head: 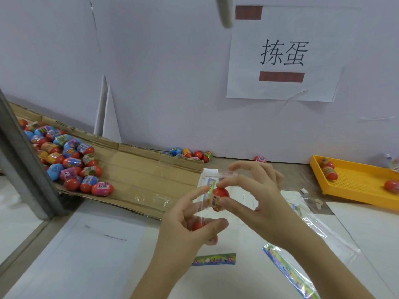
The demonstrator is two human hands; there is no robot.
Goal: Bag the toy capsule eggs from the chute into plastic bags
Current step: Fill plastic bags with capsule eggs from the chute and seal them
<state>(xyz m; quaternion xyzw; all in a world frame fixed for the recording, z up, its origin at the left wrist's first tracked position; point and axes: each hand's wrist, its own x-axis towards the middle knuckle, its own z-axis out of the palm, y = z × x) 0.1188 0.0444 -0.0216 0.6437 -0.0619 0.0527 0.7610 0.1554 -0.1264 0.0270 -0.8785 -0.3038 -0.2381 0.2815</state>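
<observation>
Apparently the plastic bag [207, 176] holds two eggs [220, 194].

Yellow mesh tray [356, 183], taped paper sign [244, 61], grey metal post [30, 160]

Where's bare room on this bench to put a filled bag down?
Bare: white sheet below the cardboard chute, left of the left hand; middle of the yellow tray, between its eggs. Crowded: egg pile at the chute's left end; loose bags lower right, past the right hand.

At frame centre, the upper egg [220, 194] is being pinched by the right hand [259, 190]; the lower egg [198, 225] is being gripped by the left hand [185, 231]
</observation>
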